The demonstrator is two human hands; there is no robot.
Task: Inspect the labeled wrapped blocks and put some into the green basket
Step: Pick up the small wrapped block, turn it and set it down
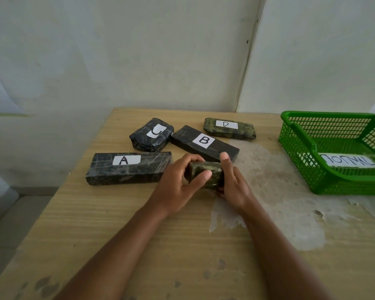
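Wrapped block [206, 173] gripped between both hands [204, 182] above table [160, 245]

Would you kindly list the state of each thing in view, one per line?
Block A: flat on the table, label up, untouched.
Block B: flat, label up, untouched.
Block C: flat, label up, untouched.
Block D: flat, label up, untouched.
Small block: held in both hands, label not visible.
Left hand: closed on the small block.
Right hand: closed on the small block.
Green basket: upright, no blocks inside, only a paper label.
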